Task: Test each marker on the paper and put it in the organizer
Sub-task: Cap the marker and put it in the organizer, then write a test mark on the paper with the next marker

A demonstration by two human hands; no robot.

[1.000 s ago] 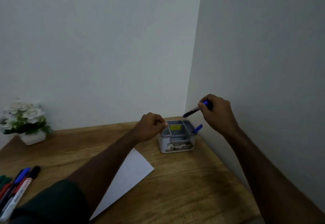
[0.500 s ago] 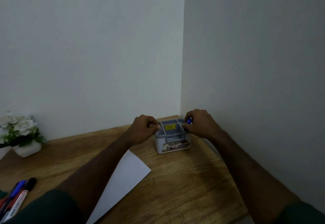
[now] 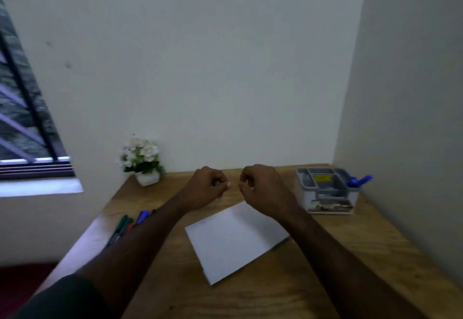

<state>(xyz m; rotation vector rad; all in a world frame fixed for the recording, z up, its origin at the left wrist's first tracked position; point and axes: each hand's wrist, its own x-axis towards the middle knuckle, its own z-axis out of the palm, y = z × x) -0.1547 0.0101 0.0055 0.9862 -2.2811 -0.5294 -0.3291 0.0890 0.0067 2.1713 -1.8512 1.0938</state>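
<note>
Here, at the far left, a barred window [image 3: 22, 128] cuts into the wall above a pale sill. Next along, a small pot of white flowers [image 3: 142, 159] stands at the back left corner of the wooden desk [image 3: 350, 256]. Near the desk's left edge lies a loose bunch of markers [image 3: 130, 223], green, red and blue, partly hidden behind the left forearm. The left hand [image 3: 206, 187] hangs above the desk with its fingers curled in and nothing held in them. Just beside it, almost knuckle to knuckle but apart, the right hand [image 3: 260, 188] is curled the same way, likewise holding nothing. Below and between the two forearms a white sheet of paper [image 3: 235, 241] lies flat and skewed on the wood, its far corner tucked under the right hand from this view. Well to the right of both hands, close to the corner of the walls, sits the grey organizer [image 3: 327, 191]. Two blue markers [image 3: 358, 181] lean out of its right end compartment, out of reach of either grip.
</note>
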